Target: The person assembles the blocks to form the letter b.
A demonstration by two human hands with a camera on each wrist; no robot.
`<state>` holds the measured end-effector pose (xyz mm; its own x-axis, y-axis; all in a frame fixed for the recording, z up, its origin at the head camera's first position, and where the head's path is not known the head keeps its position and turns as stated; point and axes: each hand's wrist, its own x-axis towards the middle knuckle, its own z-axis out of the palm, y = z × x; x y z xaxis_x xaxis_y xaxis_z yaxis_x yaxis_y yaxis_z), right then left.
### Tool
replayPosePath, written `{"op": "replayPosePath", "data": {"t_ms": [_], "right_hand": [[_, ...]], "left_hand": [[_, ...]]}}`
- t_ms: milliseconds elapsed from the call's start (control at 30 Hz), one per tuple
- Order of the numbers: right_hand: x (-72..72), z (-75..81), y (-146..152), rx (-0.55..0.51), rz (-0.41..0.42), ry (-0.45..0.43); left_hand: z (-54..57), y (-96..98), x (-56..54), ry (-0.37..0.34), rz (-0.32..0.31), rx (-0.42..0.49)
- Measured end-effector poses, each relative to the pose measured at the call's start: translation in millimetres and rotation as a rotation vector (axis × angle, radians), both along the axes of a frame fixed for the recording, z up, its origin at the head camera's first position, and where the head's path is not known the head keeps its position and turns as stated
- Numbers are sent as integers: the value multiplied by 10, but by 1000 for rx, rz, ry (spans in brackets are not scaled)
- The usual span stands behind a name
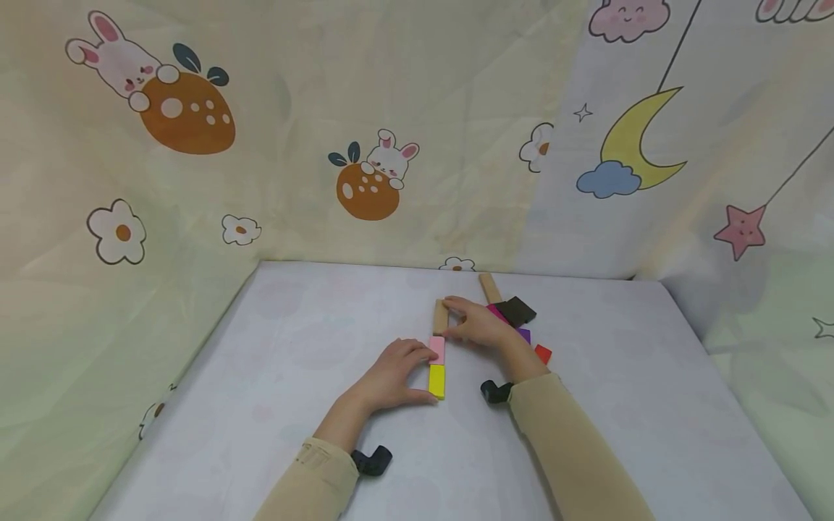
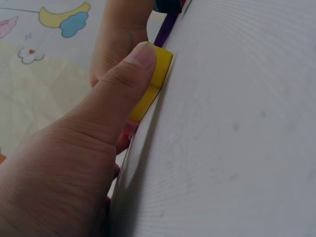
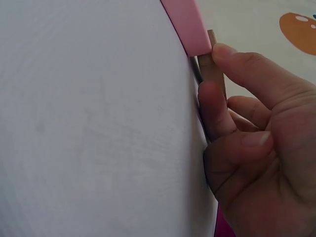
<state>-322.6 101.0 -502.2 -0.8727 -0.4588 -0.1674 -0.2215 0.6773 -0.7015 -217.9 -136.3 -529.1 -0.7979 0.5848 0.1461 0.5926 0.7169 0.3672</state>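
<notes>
A short row of blocks lies end to end on the table: a yellow block (image 1: 437,382) nearest, a pink block (image 1: 438,349) behind it, and a plain wooden block (image 1: 440,317) at the far end. My left hand (image 1: 394,373) spans the two near blocks from the left, thumb against the yellow block's near end and fingertips at the pink one. In the left wrist view the thumb presses the yellow block (image 2: 160,69). My right hand (image 1: 481,323) grips the wooden block from the right, seen also in the right wrist view beside the pink block (image 3: 188,27).
Right of my right hand lie loose blocks: a dark one (image 1: 517,311), a purple one (image 1: 524,336), a red one (image 1: 543,354) and a magenta one (image 1: 497,312). Another wooden block (image 1: 490,288) sits near the table's back edge. Patterned fabric (image 1: 293,181) walls the white table (image 1: 313,311).
</notes>
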Motion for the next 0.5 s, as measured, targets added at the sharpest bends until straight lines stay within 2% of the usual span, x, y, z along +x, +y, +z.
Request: {"op": "replayPosePath", "data": {"t_ms": [200,500], "right_hand": [[10,20,-14,-11,7,-14],[2,-11,-16,-18,-6,-37]], "left_hand": [[-8,2,-13,31,-17,7],[-1,14,-4,2,4,-17]]}}
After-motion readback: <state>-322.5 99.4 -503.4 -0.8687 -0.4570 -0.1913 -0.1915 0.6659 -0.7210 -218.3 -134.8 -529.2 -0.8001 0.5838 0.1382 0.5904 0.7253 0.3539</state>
